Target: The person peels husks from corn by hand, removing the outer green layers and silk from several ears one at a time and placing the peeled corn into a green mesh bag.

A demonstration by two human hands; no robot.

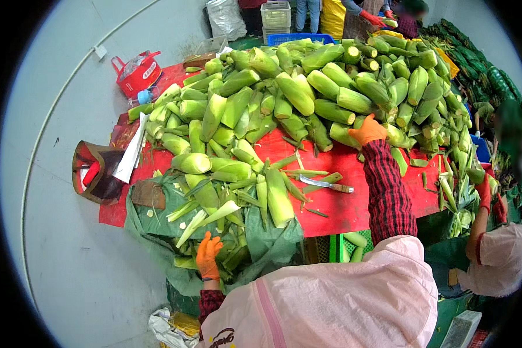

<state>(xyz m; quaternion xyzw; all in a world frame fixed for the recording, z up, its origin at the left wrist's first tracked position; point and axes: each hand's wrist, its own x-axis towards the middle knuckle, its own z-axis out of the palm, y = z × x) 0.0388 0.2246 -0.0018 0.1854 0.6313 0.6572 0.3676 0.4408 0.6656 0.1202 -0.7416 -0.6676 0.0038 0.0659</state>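
Corn ears [296, 93] lie heaped toward the far edge of the tabletop [351, 216], presumably for reach. Right hand [368, 130] at heap; grasp: cannot tell. Left hand [208, 256] loose, empty, near edge.

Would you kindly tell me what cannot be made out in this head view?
- Head view: whether the right hand grips a corn ear or only touches one; its orange glove hides the contact.
- Head view: much of the green crate, hidden by the red table cover and the pink garment.
- Head view: the upper body of the person in blue jeans, cut off by the upper edge.
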